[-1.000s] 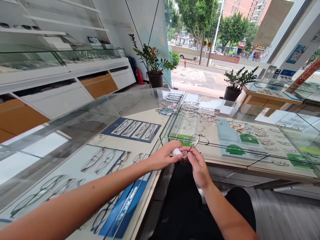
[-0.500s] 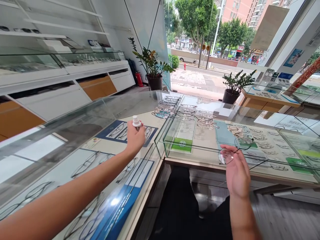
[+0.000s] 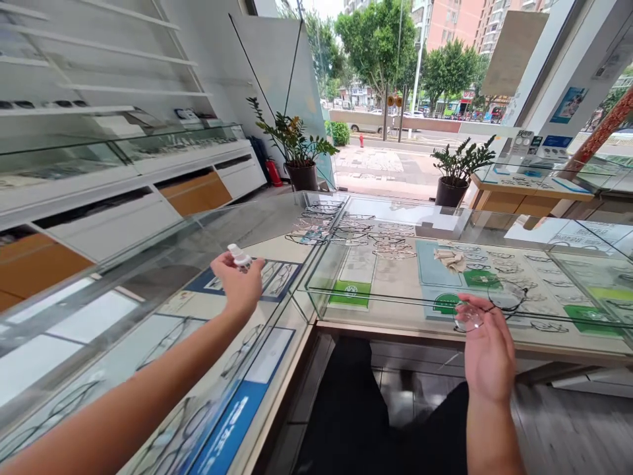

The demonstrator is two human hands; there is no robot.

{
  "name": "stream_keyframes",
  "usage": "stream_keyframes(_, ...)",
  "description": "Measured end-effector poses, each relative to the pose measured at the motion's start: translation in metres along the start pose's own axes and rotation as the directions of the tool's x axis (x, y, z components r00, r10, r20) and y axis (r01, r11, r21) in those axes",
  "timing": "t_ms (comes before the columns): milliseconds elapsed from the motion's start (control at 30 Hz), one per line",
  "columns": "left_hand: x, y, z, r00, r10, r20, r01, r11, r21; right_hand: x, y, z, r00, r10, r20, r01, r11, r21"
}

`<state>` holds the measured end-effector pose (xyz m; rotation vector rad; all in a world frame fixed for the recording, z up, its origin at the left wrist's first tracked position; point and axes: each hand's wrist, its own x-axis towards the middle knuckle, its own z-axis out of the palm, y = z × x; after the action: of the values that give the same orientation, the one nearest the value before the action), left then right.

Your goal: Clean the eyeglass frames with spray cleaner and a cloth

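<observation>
My left hand is closed round a small spray bottle with a white cap, over the left glass display case. The bottle's body is mostly hidden by the fingers. On the right, my right hand holds a pair of eyeglasses by the frame, palm up, in front of the right case. One clear lens lies by the fingertips, and the other side of the dark frame sticks out to the right. A crumpled beige cloth rests on the right case, beyond my right hand.
Rows of eyeglass frames lie on the cases where they meet. More frames show inside the left glass case and the right glass case. Potted plants stand near the window. My legs are below the counter edge.
My left hand has moved left with the spray bottle, which now tilts. My right hand has shifted right and slightly down with the eyeglasses. The camera view has also turned a little.
</observation>
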<state>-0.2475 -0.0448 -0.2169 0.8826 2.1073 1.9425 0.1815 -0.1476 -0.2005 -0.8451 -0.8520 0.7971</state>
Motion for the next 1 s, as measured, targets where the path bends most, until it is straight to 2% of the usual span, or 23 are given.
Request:
stream_keyframes(67, -0.002, 0.004, -0.003, 0.990, 0.135, -0.046, -0.134, 0.991, 0.022, 0.001, -0.001, -0.005, 1.000, -0.016, -0.003, 0.016, 1.000, -0.016)
stream_keyframes(133, -0.004, 0.004, -0.009, 0.947, 0.321, -0.025, -0.318, 0.945, 0.082, 0.003, -0.003, -0.013, 0.999, -0.045, -0.015, 0.045, 0.998, -0.034)
stream_keyframes(233, -0.008, -0.001, -0.017, 0.802, 0.593, 0.063, -0.595, 0.789, 0.152, 0.008, -0.007, -0.031, 0.996, -0.077, -0.040, 0.074, 0.995, -0.068)
stream_keyframes(300, -0.015, -0.005, -0.020, 0.713, 0.682, 0.161, -0.701, 0.687, 0.191, 0.014, -0.010, -0.046, 0.995, -0.083, -0.056, 0.078, 0.992, -0.096)
stream_keyframes(400, -0.040, 0.004, -0.017, 0.613, 0.696, 0.374, -0.783, 0.600, 0.164, 0.033, -0.015, -0.061, 0.993, -0.094, -0.072, 0.084, 0.989, -0.120)
stream_keyframes(467, -0.066, 0.022, -0.008, 0.505, 0.668, 0.547, -0.815, 0.577, 0.048, 0.053, -0.017, -0.064, 0.995, -0.087, -0.049, 0.081, 0.991, -0.111)
stream_keyframes(533, -0.094, 0.049, 0.007, 0.384, 0.590, 0.710, -0.759, 0.640, -0.121, 0.079, -0.018, -0.061, 0.998, -0.069, 0.007, 0.069, 0.995, -0.079)
stream_keyframes(567, -0.107, 0.064, 0.015, 0.312, 0.534, 0.786, -0.687, 0.698, -0.202, 0.094, -0.019, -0.057, 0.997, -0.059, 0.046, 0.062, 0.996, -0.065)
stream_keyframes(600, -0.120, 0.079, 0.024, 0.271, 0.460, 0.845, -0.586, 0.776, -0.234, 0.109, -0.020, -0.052, 0.995, -0.050, 0.091, 0.056, 0.996, -0.064)
stream_keyframes(633, -0.131, 0.094, 0.033, 0.168, 0.356, 0.919, -0.464, 0.851, -0.245, 0.123, -0.021, -0.047, 0.990, -0.046, 0.132, 0.056, 0.996, -0.070)
stream_keyframes(700, -0.149, 0.122, 0.050, -0.047, 0.208, 0.977, -0.207, 0.955, -0.213, 0.150, -0.022, -0.034, 0.972, -0.028, 0.231, 0.048, 0.995, -0.082)
stream_keyframes(733, -0.156, 0.134, 0.058, -0.172, 0.176, 0.969, -0.126, 0.972, -0.199, 0.162, -0.022, -0.028, 0.960, -0.004, 0.282, 0.030, 0.996, -0.086)
stream_keyframes(767, -0.162, 0.145, 0.066, -0.325, 0.151, 0.934, -0.078, 0.979, -0.186, 0.173, -0.023, -0.022, 0.946, 0.026, 0.322, 0.002, 0.996, -0.087)
stream_keyframes(800, -0.167, 0.155, 0.075, -0.502, 0.131, 0.855, -0.053, 0.982, -0.182, 0.183, -0.022, -0.016, 0.935, 0.057, 0.351, -0.029, 0.996, -0.085)
stream_keyframes(833, -0.172, 0.164, 0.084, -0.682, 0.101, 0.724, -0.056, 0.980, -0.190, 0.192, -0.022, -0.010, 0.926, 0.085, 0.369, -0.059, 0.995, -0.080)
stream_keyframes(867, -0.177, 0.171, 0.094, -0.834, 0.069, 0.547, -0.058, 0.976, -0.211, 0.200, -0.021, -0.005, 0.917, 0.113, 0.383, -0.093, 0.993, -0.071)
stream_keyframes(900, -0.182, 0.177, 0.105, -0.910, 0.048, 0.412, -0.059, 0.968, -0.242, 0.208, -0.019, -0.001, 0.906, 0.137, 0.400, -0.127, 0.991, -0.051)
stream_keyframes(933, -0.188, 0.181, 0.117, -0.924, 0.035, 0.380, -0.082, 0.954, -0.288, 0.215, -0.017, 0.002, 0.894, 0.156, 0.420, -0.161, 0.987, -0.024)
stream_keyframes(967, -0.195, 0.184, 0.129, -0.898, 0.024, 0.440, -0.147, 0.925, -0.351, 0.223, -0.015, 0.005, 0.877, 0.174, 0.448, -0.198, 0.980, 0.007)
stream_keyframes(1000, -0.202, 0.185, 0.142, -0.813, 0.052, 0.580, -0.248, 0.870, -0.426, 0.230, -0.012, 0.007, 0.857, 0.189, 0.479, -0.236, 0.971, 0.038)
